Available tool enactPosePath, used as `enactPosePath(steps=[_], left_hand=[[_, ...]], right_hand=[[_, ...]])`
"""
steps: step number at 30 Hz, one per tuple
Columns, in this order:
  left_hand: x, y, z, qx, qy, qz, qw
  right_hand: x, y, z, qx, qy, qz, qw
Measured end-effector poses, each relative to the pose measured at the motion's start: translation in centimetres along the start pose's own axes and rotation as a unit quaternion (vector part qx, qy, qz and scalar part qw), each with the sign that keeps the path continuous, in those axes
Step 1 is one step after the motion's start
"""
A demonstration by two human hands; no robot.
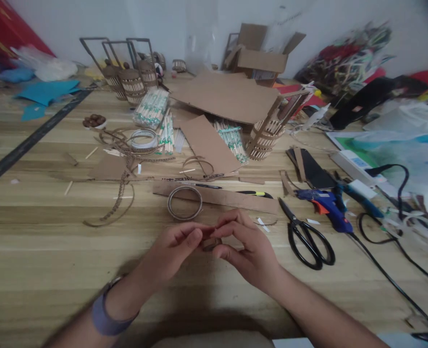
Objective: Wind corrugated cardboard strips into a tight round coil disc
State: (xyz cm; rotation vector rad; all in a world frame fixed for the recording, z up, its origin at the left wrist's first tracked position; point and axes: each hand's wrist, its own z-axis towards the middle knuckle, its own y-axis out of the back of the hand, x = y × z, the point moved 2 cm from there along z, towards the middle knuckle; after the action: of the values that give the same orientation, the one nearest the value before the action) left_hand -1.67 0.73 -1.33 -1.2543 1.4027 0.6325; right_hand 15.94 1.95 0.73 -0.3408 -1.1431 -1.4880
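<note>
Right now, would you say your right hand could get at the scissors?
Probably yes: the scissors lie just to the right of the right hand, with bare tabletop between them. Its fingers are busy with a small brown piece, though, so they would likely have to let go first.

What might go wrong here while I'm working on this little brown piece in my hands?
The small brown piece is mostly hidden by your left hand and right hand, so it could slip or bend unnoticed. The scissors lie open near your right hand and might nick you. The glue gun's cord runs along the right side, where your forearm could snag it.
</note>
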Motion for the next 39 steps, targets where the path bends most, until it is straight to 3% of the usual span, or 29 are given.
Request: enactPosePath(steps=[7,17,24,28,33,39], left_hand=[[-1.1,0.0,-0.7,-0.079,-0.094,0.235,0.964],[-0.6,0.2,-0.3,-0.089,-0.055,0.125,0.987],[-0.8,0.3,-0.2,-0.037,-0.042,0.173,0.983],[-2.1,0.8,-0.3,-0.06,-0.025,0.227,0.972],[-4.1,3.5,-1.2,-0.183,-0.033,0.319,0.929],[-4.2,10.3,-2.4,-0.338,-0.048,0.419,0.841]], right_hand=[[-0.7,-0.2,-0.1,0.03,-0.104,0.008,0.994],[-1.1,-0.6,-0.3,0.036,-0.207,0.071,0.975],[-1.0,-0.6,-0.3,0.042,-0.189,0.052,0.98],[-1.0,-0.6,-0.3,0.04,-0.153,0.038,0.987],[-0.7,-0.4,-0.2,0.047,-0.112,0.011,0.993],[-0.2,-0.5,-0.2,0.045,-0.079,0.017,0.996]])
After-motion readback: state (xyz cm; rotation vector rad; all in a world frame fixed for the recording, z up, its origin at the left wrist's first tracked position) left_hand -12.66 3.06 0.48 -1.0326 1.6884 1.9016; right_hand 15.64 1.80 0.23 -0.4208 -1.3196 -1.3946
